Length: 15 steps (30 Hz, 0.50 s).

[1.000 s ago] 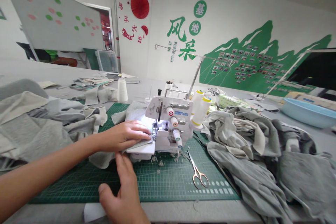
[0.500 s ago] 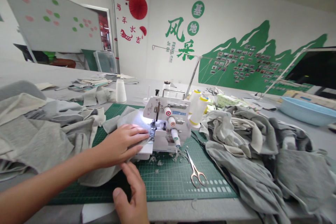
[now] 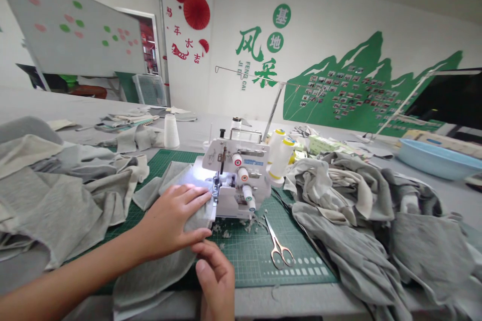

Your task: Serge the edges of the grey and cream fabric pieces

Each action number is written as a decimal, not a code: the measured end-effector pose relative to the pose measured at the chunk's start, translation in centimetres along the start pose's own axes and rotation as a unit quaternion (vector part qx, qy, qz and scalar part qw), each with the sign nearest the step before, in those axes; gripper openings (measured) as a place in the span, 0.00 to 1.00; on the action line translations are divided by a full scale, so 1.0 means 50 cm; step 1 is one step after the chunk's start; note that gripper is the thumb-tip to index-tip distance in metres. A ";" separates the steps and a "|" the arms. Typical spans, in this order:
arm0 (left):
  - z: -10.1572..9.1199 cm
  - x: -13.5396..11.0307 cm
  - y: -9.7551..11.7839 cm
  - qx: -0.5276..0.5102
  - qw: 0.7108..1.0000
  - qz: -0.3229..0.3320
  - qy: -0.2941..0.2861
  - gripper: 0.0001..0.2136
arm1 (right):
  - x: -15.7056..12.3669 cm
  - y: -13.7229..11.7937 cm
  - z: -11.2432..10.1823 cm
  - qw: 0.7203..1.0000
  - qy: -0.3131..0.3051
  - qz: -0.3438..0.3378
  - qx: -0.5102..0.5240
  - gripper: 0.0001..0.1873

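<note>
My left hand point(image 3: 175, 218) lies palm down with fingers stretched out on a grey piece of fabric point(image 3: 165, 276), its fingertips close to the presser foot of a white overlock sewing machine point(image 3: 237, 175). The fabric runs over the machine's lit bed and hangs down towards the table's front edge. Just below the left thumb, my right hand point(image 3: 218, 278) has its fingers curled at the fabric's right edge, thumb close to them; the grip itself is partly hidden. Scissors point(image 3: 278, 246) with slim blades rest on the green cutting mat point(image 3: 244, 271), right of my right hand.
Heaps of grey fabric lie at left point(image 3: 75, 195) and right point(image 3: 350, 220). A white thread cone point(image 3: 171, 132) stands behind the mat, and yellow-topped thread cones point(image 3: 282, 155) stand beside the machine. Lint lies at the machine's foot. A blue basin point(image 3: 439, 159) sits at far right.
My right hand has moved right and up along the fabric edge, its thumb closing towards the fingers. My left hand has shifted slightly left and down, and the fabric's lower part has spread nearer the front edge.
</note>
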<state>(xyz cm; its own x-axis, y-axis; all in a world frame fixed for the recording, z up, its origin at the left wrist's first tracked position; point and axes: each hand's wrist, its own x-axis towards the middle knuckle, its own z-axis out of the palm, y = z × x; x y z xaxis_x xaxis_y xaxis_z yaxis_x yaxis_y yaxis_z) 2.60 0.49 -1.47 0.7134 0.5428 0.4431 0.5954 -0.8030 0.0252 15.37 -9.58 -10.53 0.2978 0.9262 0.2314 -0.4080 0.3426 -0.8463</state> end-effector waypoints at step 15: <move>0.009 -0.019 0.026 0.038 0.999 -0.025 0.015 0.33 | 0.008 0.036 -0.034 0.995 0.087 0.007 -0.050 0.15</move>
<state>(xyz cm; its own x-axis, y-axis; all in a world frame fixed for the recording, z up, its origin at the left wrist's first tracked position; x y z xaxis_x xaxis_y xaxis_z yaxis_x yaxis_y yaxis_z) 2.86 -0.96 -2.25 0.6706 0.5736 0.4704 0.6573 -0.7534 -0.0185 16.22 -8.88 -12.78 0.4415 0.8864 0.1391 -0.3276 0.3036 -0.8947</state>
